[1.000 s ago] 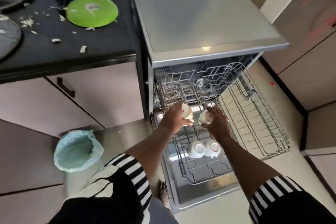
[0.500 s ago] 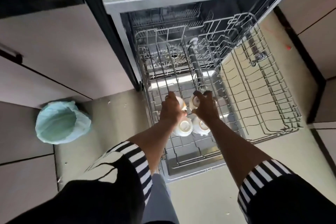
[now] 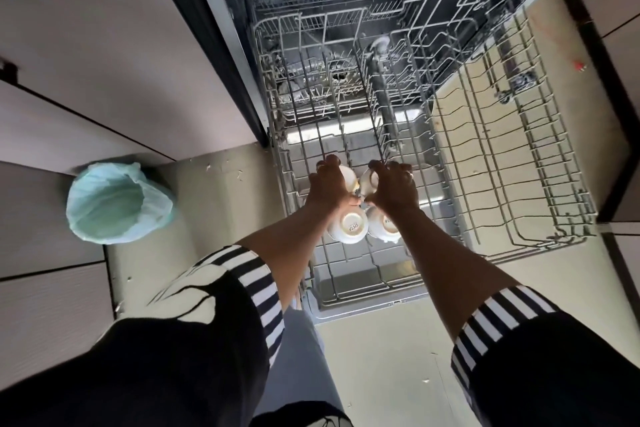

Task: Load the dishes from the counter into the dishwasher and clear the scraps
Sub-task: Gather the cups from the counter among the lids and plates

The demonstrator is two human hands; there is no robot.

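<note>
My left grip was curled over a white cup. My right grip clasped a second cup just beside it. The backs of both hands faced up, with the forearms extended forward and down. Both cups were low over the pulled-out rack, directly behind one inverted cup and another inverted cup standing in it.
</note>
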